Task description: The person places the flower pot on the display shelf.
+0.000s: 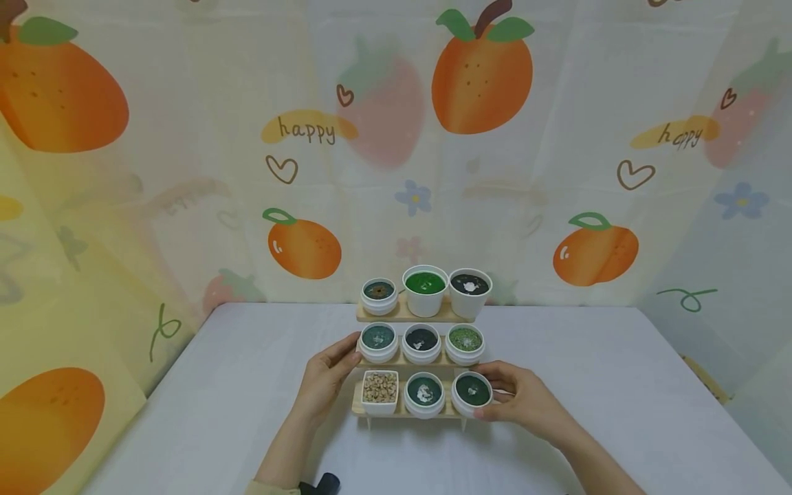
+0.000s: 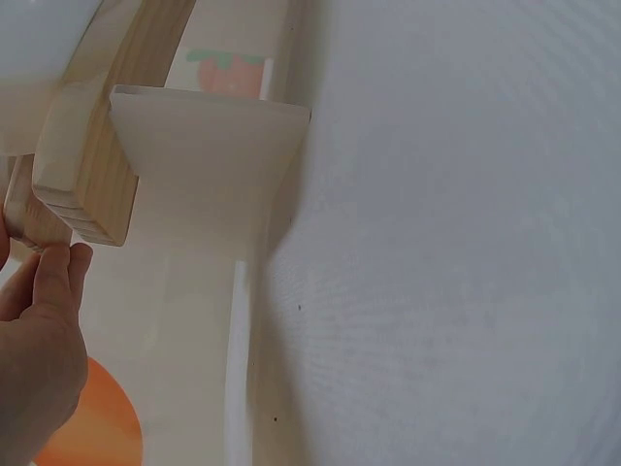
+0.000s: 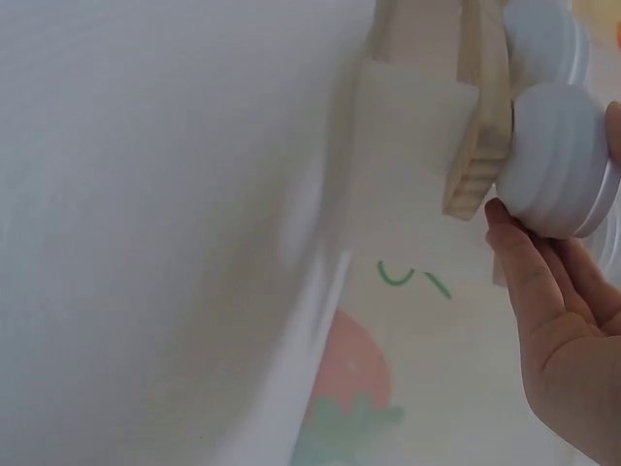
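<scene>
A three-tier wooden stand point(image 1: 402, 317) with pale supports holds rows of small white pots, most with dark green or green tops. My left hand point(image 1: 326, 378) grips the left end of its middle tier; in the left wrist view the fingertips meet a wooden board end point(image 2: 44, 218). At the right of the front tier, my right hand point(image 1: 520, 402) holds a round white pot point(image 1: 473, 392) with a dark green top, thumb in front and fingers behind. The right wrist view shows that pot point(image 3: 558, 160) against the board end, fingertips at its side.
Beside the held pot stands another round pot point(image 1: 424, 394), then a square one point(image 1: 380, 393) of beige bits. Two taller cups point(image 1: 425, 302) are on the top tier. White cloth covers the table point(image 1: 216, 399); a fruit-printed curtain point(image 1: 383, 227) hangs behind.
</scene>
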Demonstrator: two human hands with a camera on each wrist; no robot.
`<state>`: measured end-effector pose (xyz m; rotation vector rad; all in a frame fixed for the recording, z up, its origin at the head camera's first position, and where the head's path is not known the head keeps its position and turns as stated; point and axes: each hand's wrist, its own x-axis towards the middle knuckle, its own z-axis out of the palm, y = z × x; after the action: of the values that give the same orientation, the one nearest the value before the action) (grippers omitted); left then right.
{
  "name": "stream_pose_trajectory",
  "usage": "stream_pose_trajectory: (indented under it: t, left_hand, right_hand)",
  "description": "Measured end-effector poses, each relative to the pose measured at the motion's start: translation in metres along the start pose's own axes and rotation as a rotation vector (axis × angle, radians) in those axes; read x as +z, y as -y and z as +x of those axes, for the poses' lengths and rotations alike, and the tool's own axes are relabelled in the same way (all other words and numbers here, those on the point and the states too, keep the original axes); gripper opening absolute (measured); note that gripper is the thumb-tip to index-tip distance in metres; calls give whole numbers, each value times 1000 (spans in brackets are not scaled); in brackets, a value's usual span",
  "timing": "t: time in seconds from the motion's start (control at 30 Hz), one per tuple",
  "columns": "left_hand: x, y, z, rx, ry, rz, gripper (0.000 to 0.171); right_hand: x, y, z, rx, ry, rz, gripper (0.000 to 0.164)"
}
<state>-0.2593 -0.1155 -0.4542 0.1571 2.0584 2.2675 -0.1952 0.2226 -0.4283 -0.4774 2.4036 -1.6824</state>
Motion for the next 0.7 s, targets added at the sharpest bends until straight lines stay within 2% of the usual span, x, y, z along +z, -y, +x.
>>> stream_pose_trajectory:
  t: [0.7]
  left_hand:
    - [0, 2, 1, -8, -19, 15, 50]
  right_hand:
    - [3, 0, 1, -14, -43, -83, 61]
